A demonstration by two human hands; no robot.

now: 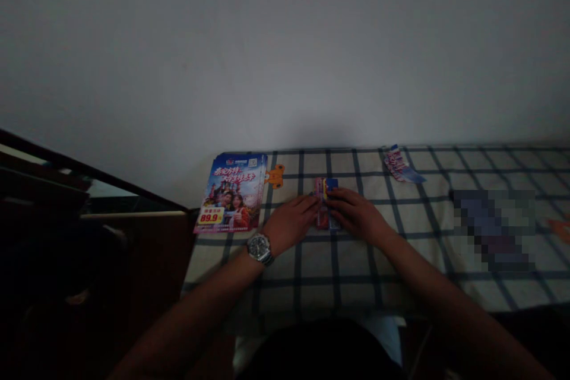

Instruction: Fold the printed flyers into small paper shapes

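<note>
A narrow folded flyer [322, 222] in red, pink and blue lies on the checked cloth between my hands. My left hand [291, 222], with a metal watch [259, 247] on its wrist, holds the left side of the flyer. On its right side, my right hand [358, 214] grips it with the fingers bent over the edge. The fingers partly cover the print. To the left, a stack of flat printed flyers [231, 196] shows a "89.9" price box. Farther right and back lie several folded flyers [398, 166], fanned in an overlapping row.
An orange bear-shaped piece [276, 176] touches the stack's right edge. At the right lies a dark, pixelated object [490, 228], with another orange thing [561, 230] at the frame's edge. The checked cloth [285, 285] meets a pale wall [285, 59]. A dark rail [89, 172] runs along the left.
</note>
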